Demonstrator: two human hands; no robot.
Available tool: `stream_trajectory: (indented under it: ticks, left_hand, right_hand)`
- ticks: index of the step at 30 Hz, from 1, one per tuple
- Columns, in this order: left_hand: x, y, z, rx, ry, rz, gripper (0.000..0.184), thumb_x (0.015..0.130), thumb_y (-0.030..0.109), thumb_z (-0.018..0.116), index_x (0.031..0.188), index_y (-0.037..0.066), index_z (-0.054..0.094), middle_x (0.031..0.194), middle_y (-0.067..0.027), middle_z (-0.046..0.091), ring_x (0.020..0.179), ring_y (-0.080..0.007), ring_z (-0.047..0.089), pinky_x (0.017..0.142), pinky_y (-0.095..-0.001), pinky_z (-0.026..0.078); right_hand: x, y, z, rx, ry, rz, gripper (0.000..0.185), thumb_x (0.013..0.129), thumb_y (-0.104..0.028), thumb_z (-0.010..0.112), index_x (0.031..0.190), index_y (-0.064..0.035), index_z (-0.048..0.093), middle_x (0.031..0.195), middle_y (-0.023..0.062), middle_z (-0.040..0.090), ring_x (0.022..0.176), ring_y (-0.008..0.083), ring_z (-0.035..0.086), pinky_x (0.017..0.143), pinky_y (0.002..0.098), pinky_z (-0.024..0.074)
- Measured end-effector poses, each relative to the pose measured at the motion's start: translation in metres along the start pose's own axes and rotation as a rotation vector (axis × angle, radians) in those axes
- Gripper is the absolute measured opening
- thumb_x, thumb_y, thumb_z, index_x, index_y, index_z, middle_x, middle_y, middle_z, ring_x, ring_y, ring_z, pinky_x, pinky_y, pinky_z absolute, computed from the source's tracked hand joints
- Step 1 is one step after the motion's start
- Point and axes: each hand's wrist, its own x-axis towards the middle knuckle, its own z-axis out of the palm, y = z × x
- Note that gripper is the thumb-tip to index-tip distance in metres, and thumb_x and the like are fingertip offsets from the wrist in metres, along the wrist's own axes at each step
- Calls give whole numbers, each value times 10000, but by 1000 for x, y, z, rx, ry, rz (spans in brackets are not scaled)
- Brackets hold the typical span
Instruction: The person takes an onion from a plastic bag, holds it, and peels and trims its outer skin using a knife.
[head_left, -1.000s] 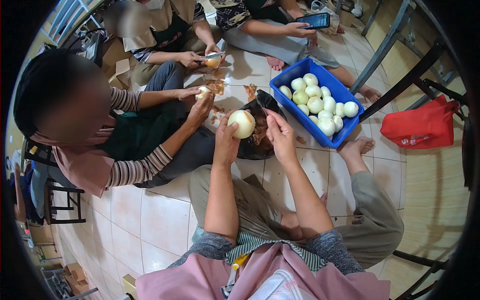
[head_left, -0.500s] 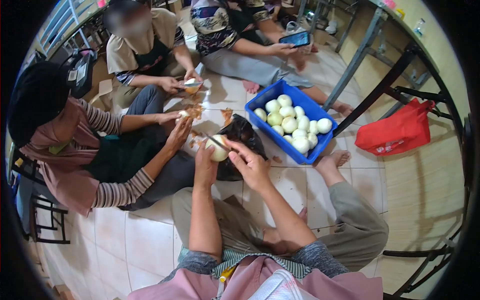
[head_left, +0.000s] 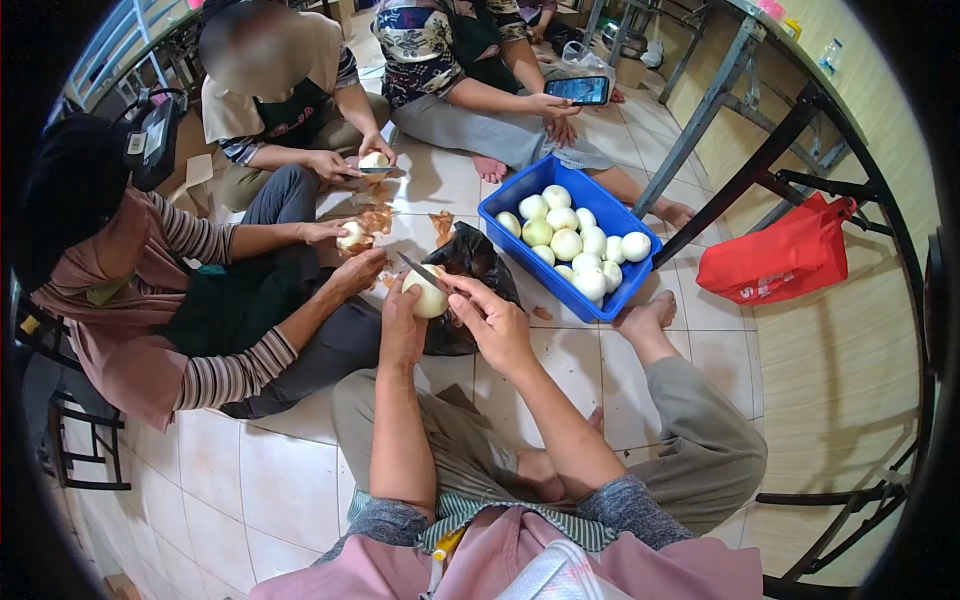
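- We see the left hand (head_left: 403, 325) wrapped around a whitish onion (head_left: 430, 300), its fingers clamped on the lower and outer side of the bulb, in front of the body and above the lap.
- We see the right hand (head_left: 492, 322) with its fingers closed on a knife (head_left: 416, 267); the handle is mostly hidden in the grip, and the blade slants across the top of the onion, its tip pointing up and to the left. Whether the edge bites into the flesh we cannot tell.
- Just beyond the hands we find a black plastic bag (head_left: 497, 278) standing open on the tiled floor (head_left: 290, 490), with brown onion skins (head_left: 376, 218) strewn to the left of it.
- To the right of the bag we see a blue plastic crate (head_left: 612, 215) with many peeled onions (head_left: 566, 244) heaped inside; a bare foot (head_left: 650, 314) rests close to its near corner.
- On our left, a co-worker in striped sleeves (head_left: 235, 377) holds another onion (head_left: 354, 237) in one hand, the other hand near it.
- Farther back, a second co-worker holds an onion (head_left: 374, 160) with a blade against it, and a third person has a phone (head_left: 577, 91) in hand.
- At the far right, we see a red bag (head_left: 775, 255) beside the dark metal table legs (head_left: 752, 182).
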Motion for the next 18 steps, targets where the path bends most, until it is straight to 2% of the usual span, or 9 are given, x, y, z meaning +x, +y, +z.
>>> stream_trajectory:
  ticks: [5, 8, 11, 14, 17, 18]
  left_hand:
    - [0, -2, 0, 11, -12, -1, 436, 945, 188, 568, 1308, -35, 474, 1208, -127, 612, 1098, -189, 616, 971, -311, 484]
    - [3, -6, -5, 20, 26, -30, 424, 946, 171, 566, 1313, -21, 477, 1201, -116, 605, 1097, -190, 613, 979, -312, 480]
    - [5, -5, -5, 59, 63, -63, 412, 941, 145, 565, 1313, -12, 480, 1210, -113, 600, 1112, -189, 604, 985, -313, 476]
    - [7, -8, -9, -21, 70, -47, 409, 942, 167, 561, 1311, 7, 485, 1213, -112, 595, 1135, -201, 591, 1002, -335, 469]
    - [7, -8, -9, -106, 112, -29, 415, 942, 217, 561, 1307, 33, 492, 1216, -105, 591, 1148, -217, 582, 1023, -368, 455]
    - [10, -13, -17, -123, 94, -28, 476, 921, 292, 596, 1328, 67, 496, 1276, -88, 597, 1218, -243, 569, 1072, -423, 436]
  right_hand:
    - [-1, -2, 1, 39, -9, 16, 370, 1004, -399, 552, 1300, -195, 640, 1187, 24, 709, 861, 161, 695, 789, 290, 527]
    - [6, 4, 0, 45, 18, -85, 374, 1019, -366, 542, 1296, -132, 634, 1178, 31, 715, 874, 156, 692, 801, 289, 526]
    - [11, 23, 4, 195, 23, 3, 376, 1035, -349, 528, 1283, -88, 637, 999, 4, 721, 772, 108, 647, 725, 259, 514]
    - [20, 53, 2, 363, 82, 220, 374, 1042, -356, 522, 1245, -72, 654, 779, -37, 607, 653, 59, 537, 619, 231, 459]
    - [23, 70, 4, 410, 88, 268, 368, 1039, -374, 527, 1212, -81, 667, 683, -63, 470, 592, 42, 438, 558, 228, 395]
    - [22, 75, 7, 363, 111, 354, 386, 1025, -407, 546, 1184, -77, 667, 691, -61, 493, 593, 47, 446, 560, 232, 400]
